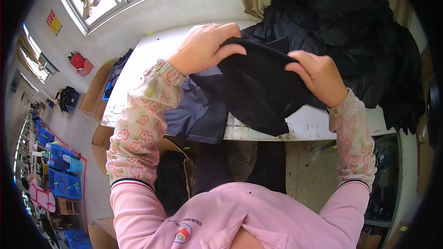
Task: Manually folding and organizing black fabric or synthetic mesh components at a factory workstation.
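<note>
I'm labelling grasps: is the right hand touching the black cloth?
Touching: the head view shows the right hand pinching the black cloth by its edge.

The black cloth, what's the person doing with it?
The person is holding the black cloth up over a white table. The left hand pinches its top edge on one side, and the right hand pinches it on the other. A grey cloth lies on the table, and a big black heap sits behind, to the right.

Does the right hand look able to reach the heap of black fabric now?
Probably yes: the heap lies close beyond the right hand, with nothing visible between, though its grip on the black cloth may need to loosen.
</note>
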Demonstrator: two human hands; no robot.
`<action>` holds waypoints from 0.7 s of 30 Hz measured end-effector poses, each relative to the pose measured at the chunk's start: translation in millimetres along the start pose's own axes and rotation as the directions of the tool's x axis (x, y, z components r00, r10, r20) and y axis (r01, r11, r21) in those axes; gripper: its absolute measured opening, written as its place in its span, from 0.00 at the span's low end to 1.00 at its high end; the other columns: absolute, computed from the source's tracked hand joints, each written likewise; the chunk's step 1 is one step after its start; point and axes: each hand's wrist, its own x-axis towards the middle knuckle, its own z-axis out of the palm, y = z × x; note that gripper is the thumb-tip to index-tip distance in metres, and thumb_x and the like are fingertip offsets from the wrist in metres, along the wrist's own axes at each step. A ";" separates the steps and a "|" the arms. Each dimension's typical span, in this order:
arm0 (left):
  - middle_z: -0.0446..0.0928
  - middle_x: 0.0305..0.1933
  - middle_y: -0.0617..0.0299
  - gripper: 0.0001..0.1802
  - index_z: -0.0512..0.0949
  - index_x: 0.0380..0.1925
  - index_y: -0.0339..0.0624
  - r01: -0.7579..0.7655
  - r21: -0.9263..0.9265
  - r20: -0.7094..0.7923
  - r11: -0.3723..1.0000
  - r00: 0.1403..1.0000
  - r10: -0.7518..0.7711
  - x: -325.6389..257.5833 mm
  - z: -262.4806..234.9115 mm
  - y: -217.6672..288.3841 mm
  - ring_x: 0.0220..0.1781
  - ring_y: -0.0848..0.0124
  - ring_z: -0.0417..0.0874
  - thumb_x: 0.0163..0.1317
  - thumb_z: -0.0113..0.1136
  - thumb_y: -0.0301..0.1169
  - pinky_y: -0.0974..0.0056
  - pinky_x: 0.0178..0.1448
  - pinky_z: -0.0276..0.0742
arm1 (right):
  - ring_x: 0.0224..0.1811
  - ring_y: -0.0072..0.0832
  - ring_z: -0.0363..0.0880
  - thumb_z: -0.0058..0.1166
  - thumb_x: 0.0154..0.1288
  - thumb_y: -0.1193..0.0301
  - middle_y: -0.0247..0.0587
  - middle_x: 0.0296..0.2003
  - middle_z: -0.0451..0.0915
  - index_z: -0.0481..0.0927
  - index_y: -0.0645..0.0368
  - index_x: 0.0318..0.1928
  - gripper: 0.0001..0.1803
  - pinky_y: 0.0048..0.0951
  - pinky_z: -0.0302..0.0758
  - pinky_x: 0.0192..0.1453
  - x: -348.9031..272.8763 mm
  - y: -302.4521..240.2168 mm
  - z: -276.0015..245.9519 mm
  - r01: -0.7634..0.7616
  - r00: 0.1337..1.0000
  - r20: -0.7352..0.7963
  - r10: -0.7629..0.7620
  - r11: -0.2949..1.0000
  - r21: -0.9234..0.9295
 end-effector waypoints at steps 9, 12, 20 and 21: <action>0.77 0.31 0.55 0.18 0.75 0.34 0.42 -0.071 0.034 0.009 0.997 0.997 0.071 6.4 7.8 -5.8 0.37 0.52 0.79 0.58 0.65 0.45 0.55 0.40 0.73 | 0.33 0.36 0.78 0.61 0.61 0.68 0.44 0.31 0.79 0.79 0.61 0.42 0.12 0.32 0.73 0.37 -12.6 11.3 -38.0 -0.117 0.983 -0.144 0.118 0.993 0.012; 0.78 0.33 0.57 0.18 0.76 0.35 0.44 -0.164 -0.039 -0.028 0.986 0.986 0.163 20.0 21.2 -1.4 0.38 0.53 0.79 0.56 0.66 0.46 0.55 0.41 0.72 | 0.37 0.41 0.77 0.62 0.59 0.65 0.47 0.35 0.79 0.78 0.63 0.47 0.19 0.34 0.74 0.42 28.7 -22.9 -24.1 -0.136 0.987 0.112 0.116 0.972 0.190; 0.76 0.30 0.56 0.15 0.77 0.41 0.39 0.623 -0.379 -0.519 0.684 0.469 -0.715 -115.5 81.6 -121.7 0.31 0.64 0.77 0.60 0.65 0.37 0.62 0.37 0.73 | 0.30 0.30 0.79 0.53 0.63 0.74 0.42 0.24 0.76 0.79 0.70 0.39 0.10 0.25 0.73 0.36 110.4 -27.7 -5.2 -0.387 0.902 0.415 0.121 0.651 0.652; 0.77 0.30 0.57 0.16 0.77 0.41 0.40 0.628 -0.636 -0.173 0.449 0.451 -0.876 -158.6 118.4 -120.1 0.32 0.67 0.78 0.64 0.61 0.42 0.65 0.37 0.74 | 0.29 0.25 0.78 0.53 0.63 0.72 0.44 0.23 0.75 0.78 0.71 0.39 0.12 0.25 0.73 0.34 123.2 -30.8 7.2 -0.200 0.944 0.328 -0.041 0.719 0.665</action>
